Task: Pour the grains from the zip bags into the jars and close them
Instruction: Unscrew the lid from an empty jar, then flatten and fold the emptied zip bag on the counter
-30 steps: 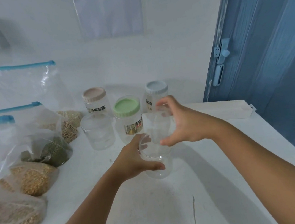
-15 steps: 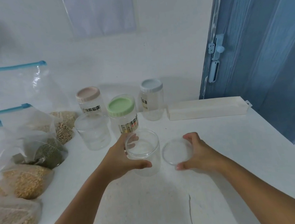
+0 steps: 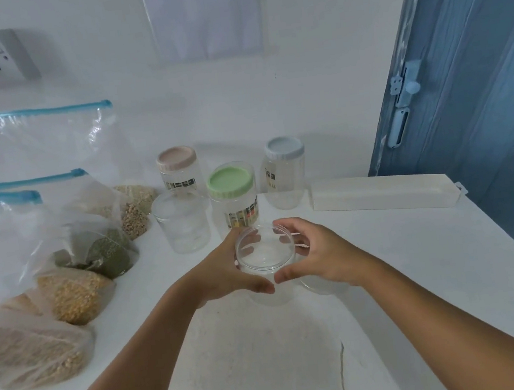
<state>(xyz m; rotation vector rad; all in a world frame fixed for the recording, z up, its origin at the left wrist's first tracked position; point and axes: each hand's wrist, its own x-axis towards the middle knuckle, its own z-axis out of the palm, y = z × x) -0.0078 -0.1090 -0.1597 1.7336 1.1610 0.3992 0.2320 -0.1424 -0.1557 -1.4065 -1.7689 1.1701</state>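
Note:
An open, empty clear jar (image 3: 264, 255) stands on the white counter (image 3: 269, 355) in front of me. My left hand (image 3: 223, 272) grips its left side and my right hand (image 3: 324, 251) curls round its right side, thumbs nearly meeting at the front. Its clear lid (image 3: 323, 287) lies flat on the counter just right of the jar, partly under my right hand. Several zip bags of grain lean at the left: green grains (image 3: 107, 253), yellow grains (image 3: 73, 293), pale grains (image 3: 32, 352).
Behind the held jar stand a lidded clear jar (image 3: 183, 226), a green-lidded jar (image 3: 231, 183), a pink-lidded jar (image 3: 176, 161) and a blue-lidded jar (image 3: 284, 152). A long white box (image 3: 382, 194) lies at the back right. A blue door (image 3: 480, 102) borders the counter's right.
My right hand lifted the clear lid off the jar, set it on the counter to the right, then returned to the jar. My left hand stayed on the jar.

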